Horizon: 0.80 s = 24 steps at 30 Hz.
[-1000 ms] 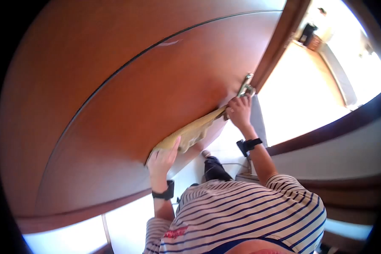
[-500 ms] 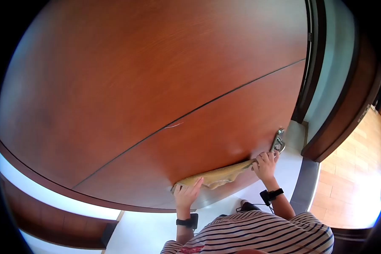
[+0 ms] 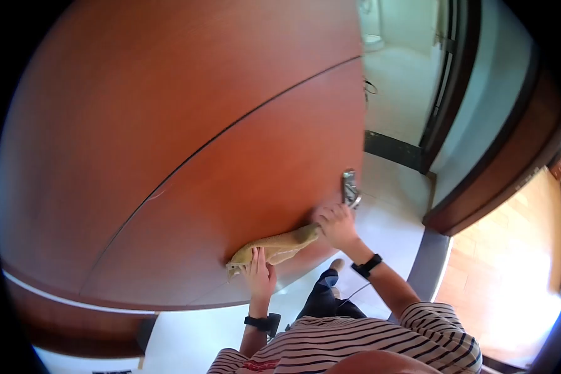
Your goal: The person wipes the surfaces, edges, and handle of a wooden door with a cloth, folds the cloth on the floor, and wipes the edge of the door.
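Note:
A tan cloth (image 3: 280, 244) is stretched slantwise against the lower part of a reddish-brown wooden door (image 3: 230, 174). My left hand (image 3: 259, 277) presses on the cloth near its left end, fingers lying over it and the thumb side partly hidden. At the cloth's right end my right hand (image 3: 338, 227) grips it with bent fingers, just below the metal door handle (image 3: 350, 188). Part of the cloth hangs in loose folds between the two hands.
The door stands ajar; past its edge a pale tiled room shows, with a dark threshold (image 3: 393, 151). A brown door frame (image 3: 480, 168) and wooden floor (image 3: 480, 287) lie to the right. Below are white floor tiles (image 3: 193, 340) and my feet.
The door has swung further open, baring the room behind its right edge. Both hands and the cloth have shifted left in view, and the cloth looks more bunched.

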Available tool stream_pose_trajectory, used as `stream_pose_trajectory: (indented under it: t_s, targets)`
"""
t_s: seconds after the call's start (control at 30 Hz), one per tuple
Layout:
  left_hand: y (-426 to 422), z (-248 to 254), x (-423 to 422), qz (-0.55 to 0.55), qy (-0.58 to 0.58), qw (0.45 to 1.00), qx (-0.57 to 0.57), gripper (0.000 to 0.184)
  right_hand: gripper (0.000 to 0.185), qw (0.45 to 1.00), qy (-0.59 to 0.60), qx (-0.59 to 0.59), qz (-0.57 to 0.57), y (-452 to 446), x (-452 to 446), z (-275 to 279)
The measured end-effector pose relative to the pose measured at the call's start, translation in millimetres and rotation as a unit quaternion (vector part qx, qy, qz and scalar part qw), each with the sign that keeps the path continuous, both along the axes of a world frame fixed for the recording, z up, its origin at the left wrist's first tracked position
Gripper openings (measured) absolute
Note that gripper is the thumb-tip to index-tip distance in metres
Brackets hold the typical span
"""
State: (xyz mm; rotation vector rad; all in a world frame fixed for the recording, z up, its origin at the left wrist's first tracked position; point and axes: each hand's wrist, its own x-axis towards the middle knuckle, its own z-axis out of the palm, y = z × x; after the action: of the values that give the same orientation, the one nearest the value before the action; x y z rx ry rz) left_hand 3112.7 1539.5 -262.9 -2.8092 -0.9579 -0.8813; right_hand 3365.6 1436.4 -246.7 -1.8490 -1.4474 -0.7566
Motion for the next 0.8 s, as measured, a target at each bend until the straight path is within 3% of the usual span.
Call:
stream_pose_trajectory:
  t_s: [0.1, 0.17, 0.2, 0.33, 0.47, 0.6, 0.67, 0.8]
  targets:
    - [-23.0, 18.8, 16.1, -0.020, 0.001, 0.999, -0.043, 0.060, 0.015, 1.000, -0.001, -0.016, -0.007, -3.6, -17.6, 21.9]
    - [-29.6, 27.5, 34.4, -0.041, -0.013, 0.998, -0.040, 0.061, 0.016, 0.999, 0.029, 0.039, -0.004, 7.6, -26.3, 24.1]
    - [-25.5, 4.8, 72.4, -0.055, -0.011, 0.997, -0.051, 0.063, 0.016, 0.998, 0.049, 0.038, -0.001, 15.9, 3.4, -3.4]
    - [-25.3, -10.0, 122.0, -0.085, 0.022, 0.994, -0.068, 0.063, 0.017, 0.996, -0.003, -0.017, 0.086, 11.4, 35.2, -19.2]
    - [-36.7, -10.8, 119.4, -0.174, 0.025, 0.984, 0.033, 0.063, 0.019, 0.985, -0.042, -0.004, 0.166, -17.9, 22.8, -23.5]
    - [-61.7, 25.7, 87.3, -0.081, 0.071, 0.987, 0.121, 0.058, 0.013, 0.972, -0.049, -0.077, 0.216, -53.8, 23.6, 8.1]
    - [-59.7, 33.1, 55.4, 0.011, 0.035, 0.985, 0.166, 0.057, 0.007, 0.951, 0.175, -0.065, 0.247, -52.3, 24.1, 18.9]
    - [-82.2, 72.9, -23.6, 0.265, -0.089, 0.943, 0.183, 0.064, 0.008, 0.924, 0.098, 0.087, 0.360, -67.8, -11.9, 129.7]
